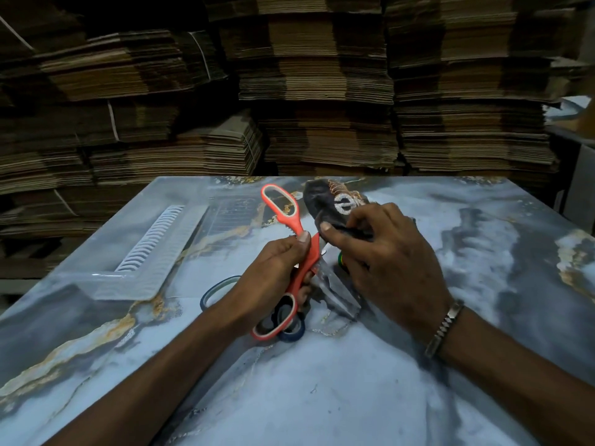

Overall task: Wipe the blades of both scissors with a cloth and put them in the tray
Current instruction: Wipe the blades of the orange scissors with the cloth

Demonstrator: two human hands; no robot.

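At mid-frame the left hand [273, 268] held the scissors [297, 252] above the desk [322, 397], with the right hand [386, 252] and cloth [328, 201] just right. The tray [154, 252] lay left; cardboard stacks [322, 75] stood behind.

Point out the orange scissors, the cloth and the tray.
orange scissors [301, 272]: head view, handle shank by the pivot.
cloth [325, 201]: head view, dark bunched upper part.
tray [180, 249]: head view, clear front wall.
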